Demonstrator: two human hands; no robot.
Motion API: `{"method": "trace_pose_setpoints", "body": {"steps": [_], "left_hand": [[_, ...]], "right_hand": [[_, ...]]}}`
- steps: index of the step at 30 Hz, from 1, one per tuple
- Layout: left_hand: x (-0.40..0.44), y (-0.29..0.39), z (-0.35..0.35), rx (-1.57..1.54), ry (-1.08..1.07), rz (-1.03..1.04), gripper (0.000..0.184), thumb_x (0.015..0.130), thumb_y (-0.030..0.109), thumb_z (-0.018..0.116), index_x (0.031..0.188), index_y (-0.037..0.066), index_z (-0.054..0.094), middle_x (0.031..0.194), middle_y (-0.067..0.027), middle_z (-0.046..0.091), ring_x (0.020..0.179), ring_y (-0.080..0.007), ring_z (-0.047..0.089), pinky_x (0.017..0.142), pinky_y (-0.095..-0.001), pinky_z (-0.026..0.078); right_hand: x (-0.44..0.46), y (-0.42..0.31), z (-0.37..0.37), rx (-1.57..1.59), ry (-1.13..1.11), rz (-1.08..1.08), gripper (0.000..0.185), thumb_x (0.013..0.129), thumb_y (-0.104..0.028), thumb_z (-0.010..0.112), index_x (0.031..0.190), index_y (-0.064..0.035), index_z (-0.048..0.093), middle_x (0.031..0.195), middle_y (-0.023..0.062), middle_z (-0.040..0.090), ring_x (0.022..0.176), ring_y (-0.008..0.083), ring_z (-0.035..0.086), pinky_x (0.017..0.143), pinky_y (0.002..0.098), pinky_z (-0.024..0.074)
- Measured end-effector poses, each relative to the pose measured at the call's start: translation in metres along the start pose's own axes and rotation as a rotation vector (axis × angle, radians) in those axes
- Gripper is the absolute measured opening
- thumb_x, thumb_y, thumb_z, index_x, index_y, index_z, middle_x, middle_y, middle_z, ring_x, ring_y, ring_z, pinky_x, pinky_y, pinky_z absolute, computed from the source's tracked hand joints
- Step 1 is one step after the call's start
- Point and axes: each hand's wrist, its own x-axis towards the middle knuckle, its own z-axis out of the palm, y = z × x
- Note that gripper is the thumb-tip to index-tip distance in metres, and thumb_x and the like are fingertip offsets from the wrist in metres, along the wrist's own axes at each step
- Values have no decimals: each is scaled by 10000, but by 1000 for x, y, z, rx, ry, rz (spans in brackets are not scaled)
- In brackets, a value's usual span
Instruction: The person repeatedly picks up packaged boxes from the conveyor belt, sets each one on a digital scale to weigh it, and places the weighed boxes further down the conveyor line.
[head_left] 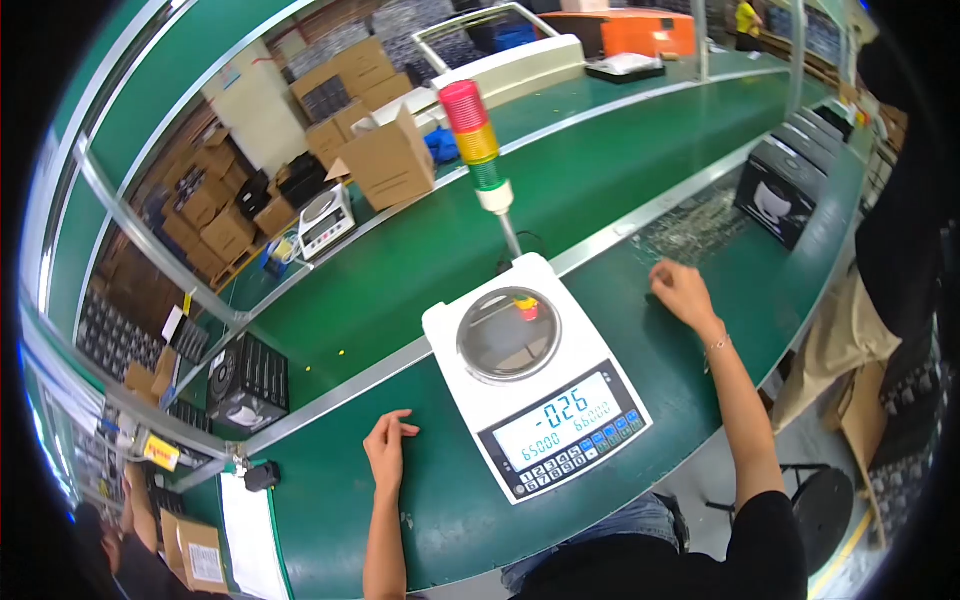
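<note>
A white digital scale (pixel 590 345) stands on the green workbench between my hands. Its round metal pan (pixel 495 345) carries no box and mirrors the red and yellow of the signal lamp. The lit display (pixel 555 425) reads about -0.26. Left of the scale, my left hand (pixel 388 448) hovers over or rests on the bench, thumb and index finger apart, holding nothing. On the other side, my right hand (pixel 683 293) is near the bench with its fingers curled in. I see nothing in it, though its palm is hidden.
A red, yellow and green signal lamp (pixel 472 130) rises behind the scale. Black product boxes stand at right (pixel 775 190) and left (pixel 248 380). A green conveyor (pixel 400 270) runs behind a metal rail. Papers (pixel 250 530) lie at left, near another person's arm (pixel 142 510).
</note>
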Motion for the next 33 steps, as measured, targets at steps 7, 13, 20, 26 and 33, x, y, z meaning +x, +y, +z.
{"method": "trace_pose_setpoints", "body": {"steps": [7,13,20,26,33], "left_hand": [[1,-3,7,375,-33,259,154,808,51,536,903,42,657,738,-80,634,655,-152,614,592,-252,470],[0,-8,7,379,-4,222,140,809,79,554,907,69,654,756,-86,627,650,-169,611,596,-265,477],[20,-25,-19,-122,284,-205,163,867,207,558,863,51,606,853,-49,620,783,-132,608,674,-283,501],[121,-10,-138,-569,934,-344,1144,588,499,767,1398,195,18,1405,-222,162,1219,-380,302,807,-542,443],[171,-37,-145,-603,1186,-485,1201,568,446,782,1407,274,-60,1411,-281,-125,1273,-458,183,803,-571,469]], "right_hand": [[-13,-17,35,-254,161,-269,92,692,-136,591,768,-89,564,658,71,549,634,266,556,590,375,430],[-8,-8,35,-78,82,-261,131,703,-56,581,834,-57,569,607,98,501,550,227,494,536,337,408],[-6,-3,40,-59,56,-272,117,726,-19,567,840,-43,552,599,63,432,528,177,423,519,310,373],[-3,-2,43,-111,119,-280,96,727,-12,563,817,-44,548,570,56,415,512,176,414,512,312,363],[-2,-3,44,-88,147,-252,69,716,-21,564,778,-44,542,536,58,418,478,179,411,492,319,352]]}}
